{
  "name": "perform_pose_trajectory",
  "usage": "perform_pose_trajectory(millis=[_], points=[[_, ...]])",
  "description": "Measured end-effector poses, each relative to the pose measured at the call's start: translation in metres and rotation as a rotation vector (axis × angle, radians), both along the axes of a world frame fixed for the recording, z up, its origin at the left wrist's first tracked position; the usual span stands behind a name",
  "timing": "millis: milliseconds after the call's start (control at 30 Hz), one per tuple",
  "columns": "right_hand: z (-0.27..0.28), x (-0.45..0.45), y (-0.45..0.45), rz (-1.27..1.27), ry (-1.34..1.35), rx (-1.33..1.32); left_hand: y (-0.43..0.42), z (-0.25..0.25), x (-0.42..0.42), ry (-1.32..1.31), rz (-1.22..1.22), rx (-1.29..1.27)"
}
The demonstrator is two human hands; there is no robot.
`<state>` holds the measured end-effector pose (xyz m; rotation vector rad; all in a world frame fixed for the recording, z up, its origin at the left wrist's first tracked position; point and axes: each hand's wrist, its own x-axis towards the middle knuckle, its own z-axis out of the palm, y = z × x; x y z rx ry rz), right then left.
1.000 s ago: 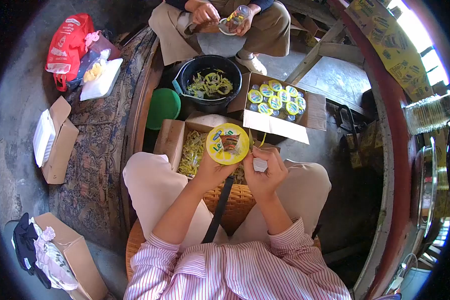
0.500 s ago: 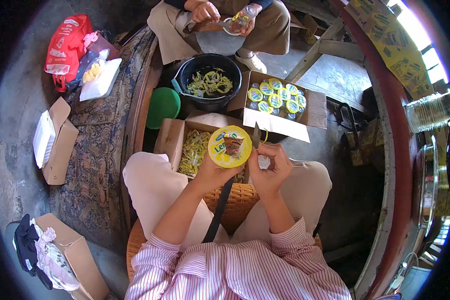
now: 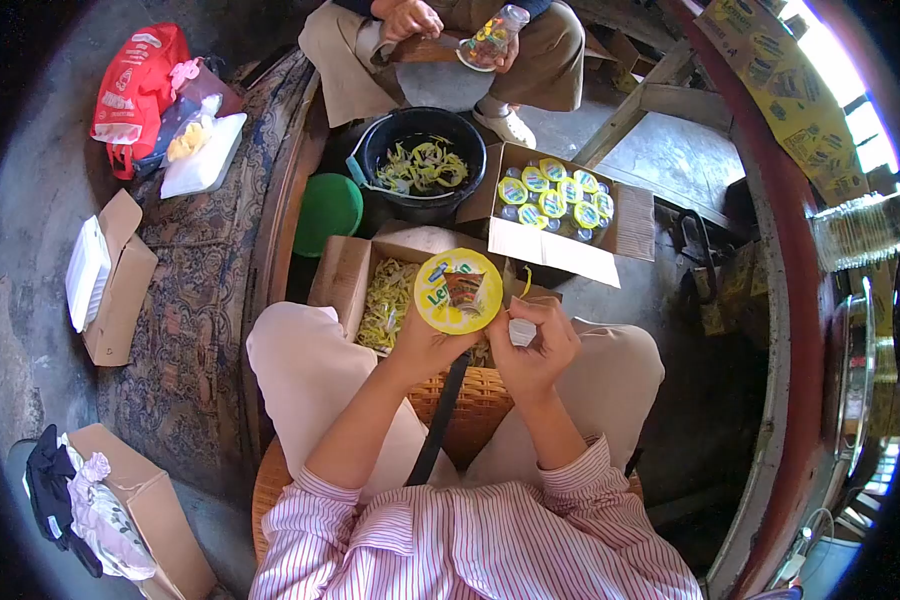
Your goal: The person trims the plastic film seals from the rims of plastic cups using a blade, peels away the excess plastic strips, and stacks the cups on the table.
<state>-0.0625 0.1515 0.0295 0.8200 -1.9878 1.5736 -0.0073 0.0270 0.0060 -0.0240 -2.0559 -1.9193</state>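
My left hand (image 3: pixel 432 338) is wrapped round a plastic cup, with its round yellow lemon-printed lid (image 3: pixel 458 290) facing me. A brownish-red patch shows in the lid's middle. Close against the lid's right edge, my right hand (image 3: pixel 538 345) is closed in a pinch. The small knife that showed in it half a second ago is now mostly hidden by the fingers and the cup. A thin yellow strip (image 3: pixel 527 280) sticks up just above those fingers. Below the cup, an open carton (image 3: pixel 340 278) holds a heap of yellow strips (image 3: pixel 392 305).
Ahead stand a black bucket (image 3: pixel 368 150) with yellow strips, a green lid-like disc (image 3: pixel 327 215) and a carton (image 3: pixel 550 245) of several yellow-lidded cups. A person opposite holds a clear cup (image 3: pixel 490 40). Left lie a red bag (image 3: pixel 140 90) and a white box (image 3: pixel 205 160).
The knife blade that stood up between the lid and my right hand has dropped from sight. My right hand has shifted slightly down and left. The person opposite has tilted their cup.
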Motion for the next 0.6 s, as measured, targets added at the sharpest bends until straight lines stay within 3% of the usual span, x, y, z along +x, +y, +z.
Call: perform_pose_trajectory(millis=[200,300,400,600], points=[[0.001,-0.003,0.001,-0.043,0.053,0.022,0.002,-0.003,-0.001,-0.044,0.017,0.081],[0.003,-0.004,0.001,-0.055,0.05,0.039,0.002,-0.011,0.0,-0.012,0.031,-0.104],[0.003,-0.006,0.003,-0.044,0.015,0.041,0.007,-0.012,0.0,-0.052,-0.001,0.171],[-0.001,-0.007,0.003,-0.051,-0.051,-0.043,0.004,0.005,0.0,-0.094,0.001,0.1]])
